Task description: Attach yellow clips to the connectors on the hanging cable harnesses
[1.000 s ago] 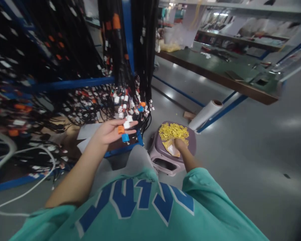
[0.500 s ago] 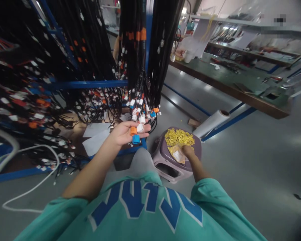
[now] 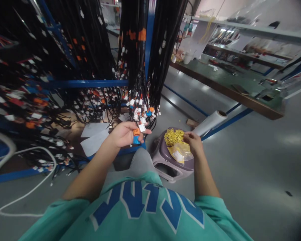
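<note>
My left hand (image 3: 125, 134) is palm up with its fingers curled around wire connectors: an orange connector (image 3: 136, 132), a blue connector (image 3: 136, 139) and a white connector (image 3: 141, 128). These sit at the lower end of a hanging bundle of black cables (image 3: 137, 60). Over the right side of a stool (image 3: 163, 152), my right hand (image 3: 194, 143) has its fingertips drawn together at the edge of a pile of small yellow plastic pieces (image 3: 174, 136). Whatever is in that pinch is too small to make out. Beside it lies a clear plastic bag (image 3: 182, 151) with a white label.
Dense cable harnesses hang from a blue metal rack (image 3: 90, 83) on the left. A green-topped workbench (image 3: 230, 80) stands at the right, with a white roll (image 3: 213, 121) leaning near it. A white hose (image 3: 30, 190) loops at lower left. Paper sheets (image 3: 95, 137) lie on the rack's base.
My right hand has moved from the plastic bag up and right to the edge of the yellow pile. My left fingers have curled more around the connectors.
</note>
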Demonstrator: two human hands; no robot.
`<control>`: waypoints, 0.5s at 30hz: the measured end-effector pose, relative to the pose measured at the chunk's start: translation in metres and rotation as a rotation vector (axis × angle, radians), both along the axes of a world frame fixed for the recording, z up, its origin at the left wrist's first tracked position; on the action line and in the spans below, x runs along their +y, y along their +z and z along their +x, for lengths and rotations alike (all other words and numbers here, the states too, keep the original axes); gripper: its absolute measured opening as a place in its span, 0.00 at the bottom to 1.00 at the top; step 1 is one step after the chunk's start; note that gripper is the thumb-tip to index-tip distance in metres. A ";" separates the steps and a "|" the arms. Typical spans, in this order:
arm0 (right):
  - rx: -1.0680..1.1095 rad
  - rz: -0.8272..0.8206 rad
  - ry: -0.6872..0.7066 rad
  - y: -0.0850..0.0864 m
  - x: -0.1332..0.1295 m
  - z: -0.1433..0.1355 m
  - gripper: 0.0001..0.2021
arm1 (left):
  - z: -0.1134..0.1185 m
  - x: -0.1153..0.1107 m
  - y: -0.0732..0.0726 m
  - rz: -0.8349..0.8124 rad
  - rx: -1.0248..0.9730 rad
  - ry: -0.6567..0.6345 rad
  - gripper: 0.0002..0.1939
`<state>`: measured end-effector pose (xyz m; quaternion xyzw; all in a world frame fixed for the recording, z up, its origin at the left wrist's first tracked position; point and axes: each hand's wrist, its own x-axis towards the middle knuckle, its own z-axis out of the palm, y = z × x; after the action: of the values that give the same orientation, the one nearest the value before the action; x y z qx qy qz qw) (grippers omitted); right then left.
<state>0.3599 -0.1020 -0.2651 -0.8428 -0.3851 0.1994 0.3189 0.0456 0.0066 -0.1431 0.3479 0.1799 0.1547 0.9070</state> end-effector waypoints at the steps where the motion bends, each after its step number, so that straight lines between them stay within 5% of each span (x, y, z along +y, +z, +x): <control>1: 0.090 0.097 0.031 0.015 0.001 -0.016 0.10 | 0.000 -0.001 0.000 0.013 -0.003 0.011 0.12; 3: 0.639 0.500 0.160 0.046 0.002 -0.053 0.13 | 0.001 -0.004 0.001 0.034 0.006 0.051 0.08; 6: 1.057 0.581 0.353 0.088 0.003 -0.108 0.16 | 0.002 -0.007 0.002 0.040 0.055 0.090 0.06; 9: 1.115 0.552 0.444 0.112 0.005 -0.144 0.15 | 0.003 -0.008 0.001 0.023 0.085 0.071 0.10; 15: 0.847 0.643 0.514 0.122 0.006 -0.166 0.06 | 0.008 -0.016 0.006 -0.022 0.121 0.147 0.08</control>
<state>0.1942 -0.0963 -0.1428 -0.4304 -0.4572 0.4628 0.6258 0.0537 -0.0094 -0.1369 0.3325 0.2612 0.1975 0.8845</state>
